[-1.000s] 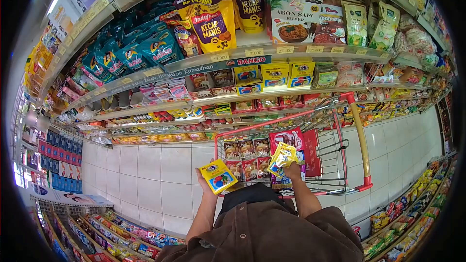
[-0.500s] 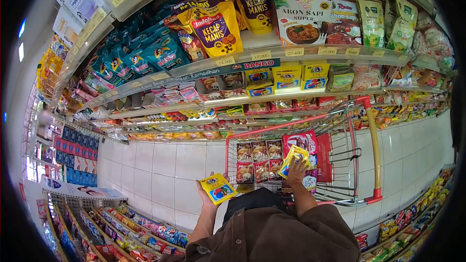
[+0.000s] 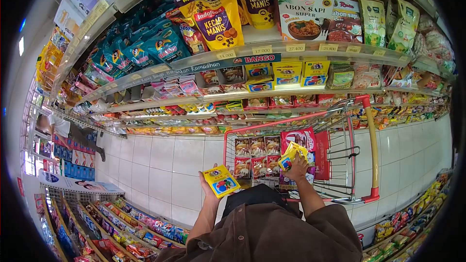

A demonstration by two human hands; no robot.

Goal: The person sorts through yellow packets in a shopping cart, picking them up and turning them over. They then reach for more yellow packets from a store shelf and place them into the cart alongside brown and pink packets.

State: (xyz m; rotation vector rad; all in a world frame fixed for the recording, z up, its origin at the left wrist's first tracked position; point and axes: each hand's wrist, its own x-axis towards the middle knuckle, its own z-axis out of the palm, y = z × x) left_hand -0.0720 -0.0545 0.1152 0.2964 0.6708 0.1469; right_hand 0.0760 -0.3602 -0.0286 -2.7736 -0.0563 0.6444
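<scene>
My left hand is closed on a yellow packet with a blue and red picture, held outside the shopping cart near its left end. Over the cart, my right hand grips several similar yellow packets, loosely fanned. Beneath them lie red and purple packages, partly covered by my hand and forearm. To their left, brown-and-red boxes with food pictures sit in two rows inside the cart.
Ahead, a long shelf carries sauce pouches and more yellow packets. The cart's handle is on the right. Snack racks stand behind me on both sides. A person is at the far left of the aisle.
A person has come further into sight at the far left. My right hand, with its packets, has shifted slightly down and left in view. My left hand still holds its packet.
</scene>
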